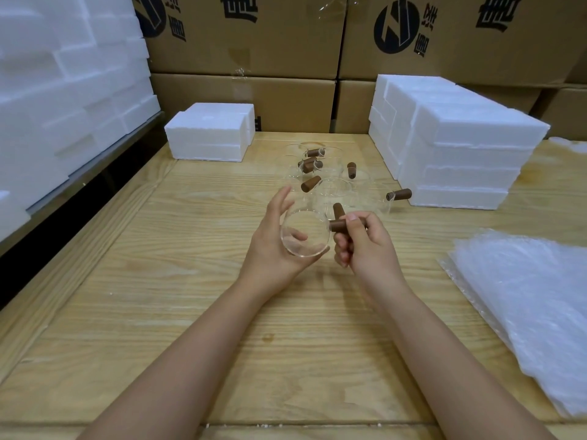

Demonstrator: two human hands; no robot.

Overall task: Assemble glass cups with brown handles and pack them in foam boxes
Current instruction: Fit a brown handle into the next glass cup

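I'm watching the left hand (270, 249) cradling the glass cup (305, 235) above the tabletop (158, 312). Its fingers are curling round the wall and the cup's mouth is facing the camera. The right hand (368, 249) is pinching the brown handle (343, 224) between thumb and fingers, with the handle's end sitting against the cup's side. I'm judging the fitting as under way; whether it's fully seated I cannot tell.

Risks I'm flagging:
- **Drop:** the glass is lying loosely in the palm with some fingers standing off it. A hard push or twist on the handle is likely sending it sliding out onto the wood.
- **Bad joint:** a crooked push is risking a stressed joint or a handle seating askew.
- **Knock:** the other cups (327, 182) are crowding together just behind the hands, and one handle is poking up right beside the right hand. A forward lunge is risking knocking glass into glass.

Room:
- **Near side:** bare wood is showing under the forearms, so pulling back is looking safest.
- **Right:** plastic wrap (524, 312) is lying near the right forearm, with the foam boxes (460, 154) stacking up beyond it.
- **Left and back:** a smaller foam box (209, 134) is sitting behind and left of the cups. A foam wall (63, 90) is closing the left edge and cardboard cartons (254, 42) are closing the back.
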